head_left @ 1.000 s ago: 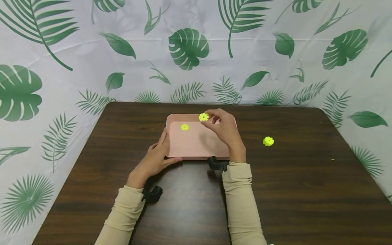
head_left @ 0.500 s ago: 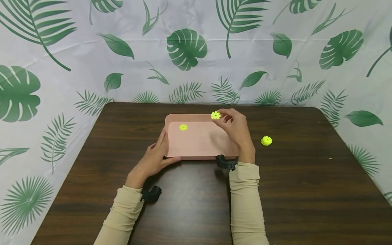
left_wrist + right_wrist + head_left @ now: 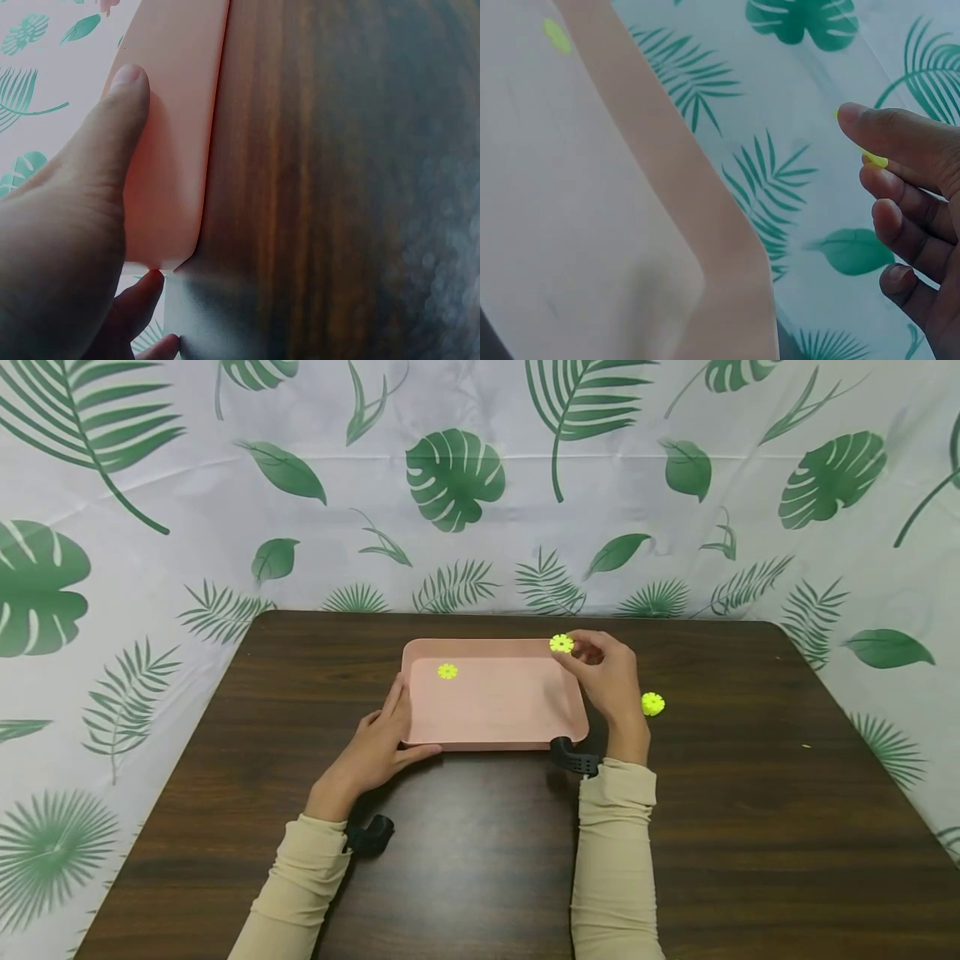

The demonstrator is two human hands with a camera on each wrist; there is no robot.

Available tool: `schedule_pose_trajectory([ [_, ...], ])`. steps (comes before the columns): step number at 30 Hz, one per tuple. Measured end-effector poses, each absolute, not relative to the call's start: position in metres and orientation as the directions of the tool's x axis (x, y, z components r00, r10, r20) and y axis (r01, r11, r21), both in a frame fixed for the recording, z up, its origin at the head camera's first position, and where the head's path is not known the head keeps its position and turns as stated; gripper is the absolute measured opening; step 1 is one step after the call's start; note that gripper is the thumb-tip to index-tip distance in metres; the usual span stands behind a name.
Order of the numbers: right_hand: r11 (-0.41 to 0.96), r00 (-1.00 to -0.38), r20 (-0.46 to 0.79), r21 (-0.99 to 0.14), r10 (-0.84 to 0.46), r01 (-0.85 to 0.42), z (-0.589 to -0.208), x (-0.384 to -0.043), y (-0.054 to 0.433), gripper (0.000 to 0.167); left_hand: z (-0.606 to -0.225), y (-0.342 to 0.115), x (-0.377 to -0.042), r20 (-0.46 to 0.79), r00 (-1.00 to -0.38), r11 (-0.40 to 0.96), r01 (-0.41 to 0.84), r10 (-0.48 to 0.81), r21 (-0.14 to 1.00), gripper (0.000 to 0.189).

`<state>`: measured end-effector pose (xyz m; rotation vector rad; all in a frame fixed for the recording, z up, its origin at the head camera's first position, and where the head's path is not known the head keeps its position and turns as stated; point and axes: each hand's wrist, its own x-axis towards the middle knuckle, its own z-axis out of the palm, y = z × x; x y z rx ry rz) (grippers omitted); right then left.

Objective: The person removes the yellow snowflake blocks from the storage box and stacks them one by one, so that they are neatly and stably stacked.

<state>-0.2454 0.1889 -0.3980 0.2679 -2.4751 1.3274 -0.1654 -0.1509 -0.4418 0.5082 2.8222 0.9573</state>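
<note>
Between thumb and fingertips, my right hand (image 3: 611, 678) pinches a bright yellow flower-shaped disc (image 3: 561, 644), raised near the far right corner of a shallow pink tray (image 3: 495, 706). In the right wrist view only slivers of that disc (image 3: 875, 159) show between thumb and index finger. My left hand (image 3: 372, 752) rests at the tray's near left corner, thumb along the front wall and straight fingers against the left side. A similar yellow disc (image 3: 447, 671) lies inside the tray, toward the back left. Just right of my right hand, a small yellow pile (image 3: 652, 703) sits on the table.
The dark wood table (image 3: 465, 852) ends at a white leaf-print cloth (image 3: 337, 518) behind it. A tiny pale speck (image 3: 806, 746) lies on the right side of the table. Black cameras (image 3: 576, 758) are strapped to both wrists.
My right hand has moved right with the pinched disc, from above the tray's middle to its right side. The left hand, the tray and the disc in it stay put.
</note>
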Motion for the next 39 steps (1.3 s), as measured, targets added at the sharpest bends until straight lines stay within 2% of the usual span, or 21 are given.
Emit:
schedule_pose_trajectory([
  [18,0.56,-0.94,0.34,-0.784,0.026,-0.268,-0.403,-0.246,0.197,0.034,-0.444,-0.151,-0.167,0.002,-0.936,0.748,0.282,0.351,0.601,0.111],
  [39,0.517,-0.932,0.317,-0.836,0.177,-0.186,-0.41,-0.241,0.228,0.037,-0.443,-0.151,-0.167,-0.006,-0.935,0.75,0.281,0.355,0.599,0.111],
])
